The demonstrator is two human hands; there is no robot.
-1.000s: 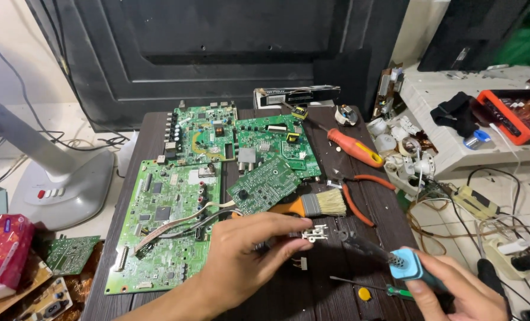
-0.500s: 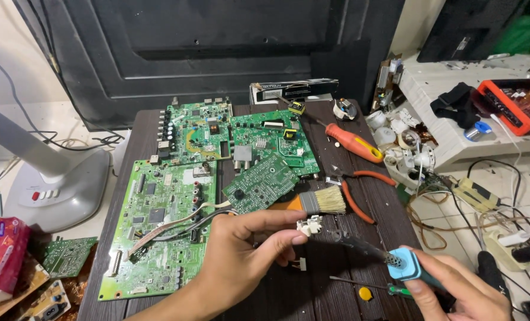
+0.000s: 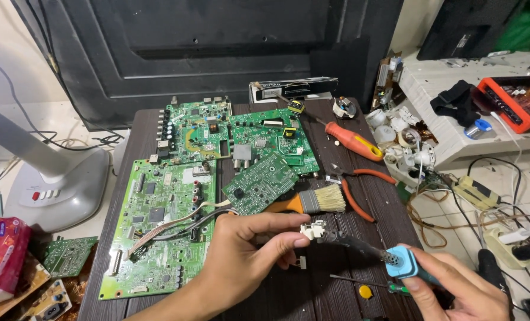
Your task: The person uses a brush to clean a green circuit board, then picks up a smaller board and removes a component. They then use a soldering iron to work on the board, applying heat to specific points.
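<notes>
Both hands meet at 6 o'clock: left hand (image 3: 241, 252) pinches a white connector (image 3: 314, 229); right hand (image 3: 464, 291) grips the soldering iron (image 3: 366, 248), tip touching it. Since earlier, the connector rose off the table (image 3: 336, 285).

Green circuit boards (image 3: 170, 226) cover the dark wooden worktop (image 3: 348, 261) from nine to twelve o'clock. A paintbrush (image 3: 315, 201) lies at centre, orange-handled pliers (image 3: 360, 190) just beside it at three, an orange screwdriver (image 3: 351, 139) at one. A grey lamp base (image 3: 57, 190) sits at nine.
</notes>
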